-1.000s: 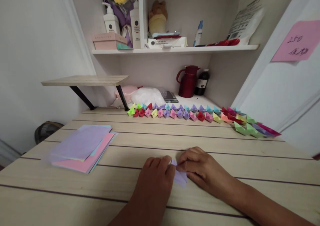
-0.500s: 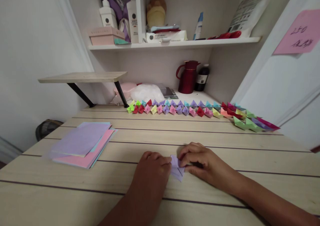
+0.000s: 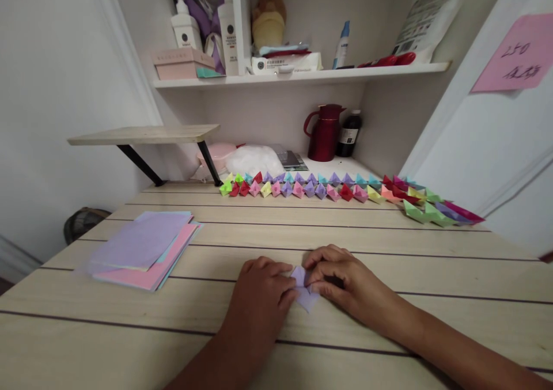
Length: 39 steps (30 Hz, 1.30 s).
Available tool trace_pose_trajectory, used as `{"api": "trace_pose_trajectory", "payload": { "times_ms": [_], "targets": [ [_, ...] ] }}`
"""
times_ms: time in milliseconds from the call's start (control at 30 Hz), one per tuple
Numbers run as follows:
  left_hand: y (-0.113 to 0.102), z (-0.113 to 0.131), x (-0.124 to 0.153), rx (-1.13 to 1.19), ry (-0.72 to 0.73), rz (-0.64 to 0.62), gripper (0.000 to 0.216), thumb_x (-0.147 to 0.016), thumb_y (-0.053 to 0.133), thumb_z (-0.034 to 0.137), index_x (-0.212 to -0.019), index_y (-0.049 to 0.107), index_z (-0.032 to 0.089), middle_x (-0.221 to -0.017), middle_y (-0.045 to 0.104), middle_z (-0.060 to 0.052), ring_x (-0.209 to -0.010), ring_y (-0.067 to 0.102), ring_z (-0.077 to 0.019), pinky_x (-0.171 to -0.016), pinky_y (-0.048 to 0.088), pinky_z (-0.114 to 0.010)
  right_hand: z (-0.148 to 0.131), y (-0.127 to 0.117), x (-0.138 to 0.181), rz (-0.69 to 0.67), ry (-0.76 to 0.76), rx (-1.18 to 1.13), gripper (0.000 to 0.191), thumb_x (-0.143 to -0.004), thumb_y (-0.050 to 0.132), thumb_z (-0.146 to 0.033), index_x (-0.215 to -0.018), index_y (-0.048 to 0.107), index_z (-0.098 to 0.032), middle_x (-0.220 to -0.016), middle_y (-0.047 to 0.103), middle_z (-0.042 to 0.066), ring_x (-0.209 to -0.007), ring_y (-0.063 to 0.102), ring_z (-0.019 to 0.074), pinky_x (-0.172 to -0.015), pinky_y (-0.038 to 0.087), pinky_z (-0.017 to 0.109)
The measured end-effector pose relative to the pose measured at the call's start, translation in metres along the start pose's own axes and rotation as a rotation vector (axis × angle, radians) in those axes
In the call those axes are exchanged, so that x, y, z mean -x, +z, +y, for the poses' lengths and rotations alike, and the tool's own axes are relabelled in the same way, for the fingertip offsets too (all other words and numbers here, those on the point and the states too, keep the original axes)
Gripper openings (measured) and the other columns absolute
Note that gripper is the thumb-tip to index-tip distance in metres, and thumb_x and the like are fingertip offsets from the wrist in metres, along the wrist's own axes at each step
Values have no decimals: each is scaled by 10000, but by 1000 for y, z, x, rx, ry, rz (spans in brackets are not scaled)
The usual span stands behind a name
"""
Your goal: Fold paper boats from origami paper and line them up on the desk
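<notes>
A small folded piece of purple origami paper (image 3: 306,299) lies on the wooden table between my two hands. My left hand (image 3: 264,292) has its fingertips closed on the paper's left edge. From the other side, my right hand (image 3: 334,277) pinches the right edge between thumb and fingers. The paper's upper part stands slightly apart in the middle, with a pointed corner toward me. Fingers cover both of its sides. Several folded paper boats (image 3: 309,189) in many colours stand in rows farther back.
A stack of coloured paper sheets (image 3: 142,243), purple on top, lies on the left of the table. A raised wooden shelf (image 3: 144,135) on black legs stands at the back left. Behind the boats are a red jug (image 3: 325,133) and a dark bottle (image 3: 348,135).
The purple paper's upper part has opened out a little between my fingers. My left fingers have shifted slightly and spread along its edge; my right hand has barely moved.
</notes>
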<state>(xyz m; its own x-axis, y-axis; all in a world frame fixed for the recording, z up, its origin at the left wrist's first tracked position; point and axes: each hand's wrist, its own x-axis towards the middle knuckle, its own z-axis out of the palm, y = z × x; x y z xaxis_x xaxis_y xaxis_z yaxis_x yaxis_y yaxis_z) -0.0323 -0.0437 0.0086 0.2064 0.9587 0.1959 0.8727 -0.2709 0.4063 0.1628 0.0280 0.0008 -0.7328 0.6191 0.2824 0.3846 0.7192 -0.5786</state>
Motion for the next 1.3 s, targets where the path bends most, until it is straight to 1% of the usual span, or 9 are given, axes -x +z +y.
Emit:
{"api": "trace_pose_trajectory", "payload": {
  "times_ms": [167,333,433,700,900,967,1100,1200,1300],
  "targets": [
    [7,-6,-4,125,-80,75,150,-793,669,228,-836,744,351,-1091,702,55,-1000,582,-207,-899,390,-426,3,1,2,40,74,35,77,-861,616,-251,-793,653,-254,-1055,630,15,-1036,546,215,-907,383,388],
    [12,-1,-11,184,-180,148,122,-759,667,206,-648,685,253,-977,695,39,-951,570,-192,-876,350,-409,0,3,0,68,119,108,144,-880,583,-298,-758,628,-238,-1037,632,21,-1013,547,223,-885,378,402],
    [15,2,-13,188,-204,175,136,-750,652,195,-620,623,218,-954,661,28,-948,551,-185,-861,330,-394,-2,5,-2,82,139,152,190,-899,548,-298,-738,621,-229,-1033,627,28,-995,546,223,-864,378,400],
    [17,5,-9,82,-139,119,95,-749,597,133,-765,571,223,-1045,603,11,-1013,501,-195,-883,316,-381,-5,9,-8,70,164,330,191,-915,534,-303,-769,631,-226,-890,613,27,-875,535,222,-753,367,368],
    [15,5,-5,3,-142,83,83,-790,607,197,-832,537,212,-1020,600,-4,-1014,499,-206,-900,343,-396,-2,13,-14,64,179,443,234,-918,529,-327,-736,618,-210,-840,609,42,-826,540,232,-713,346,366],
    [13,4,-4,-7,-167,97,142,-785,628,210,-895,538,205,-1002,601,-12,-999,508,-206,-899,361,-393,-2,13,-15,67,180,444,241,-911,537,-346,-729,614,-210,-825,607,44,-817,545,232,-710,343,367],
    [7,4,-2,-20,-112,74,324,-794,643,207,-1100,543,238,-1137,590,-20,-1076,504,-208,-946,371,-393,-4,12,-17,76,208,418,271,-865,599,-392,-672,585,-202,-786,592,36,-780,549,222,-699,342,360],
    [2,5,-2,-116,-70,4,274,-822,630,225,-1088,605,284,-1211,576,-21,-1109,507,-229,-937,394,-412,-4,10,-17,73,228,376,274,-849,616,-399,-666,568,-201,-778,586,23,-771,556,214,-708,351,357],
    [2,4,-3,-256,-32,-40,240,-852,601,246,-1083,641,300,-1222,589,-28,-1091,526,-249,-896,425,-423,2,8,-16,92,214,283,201,-823,648,-372,-727,576,-210,-789,593,9,-776,566,199,-741,377,353]
  ]
}}
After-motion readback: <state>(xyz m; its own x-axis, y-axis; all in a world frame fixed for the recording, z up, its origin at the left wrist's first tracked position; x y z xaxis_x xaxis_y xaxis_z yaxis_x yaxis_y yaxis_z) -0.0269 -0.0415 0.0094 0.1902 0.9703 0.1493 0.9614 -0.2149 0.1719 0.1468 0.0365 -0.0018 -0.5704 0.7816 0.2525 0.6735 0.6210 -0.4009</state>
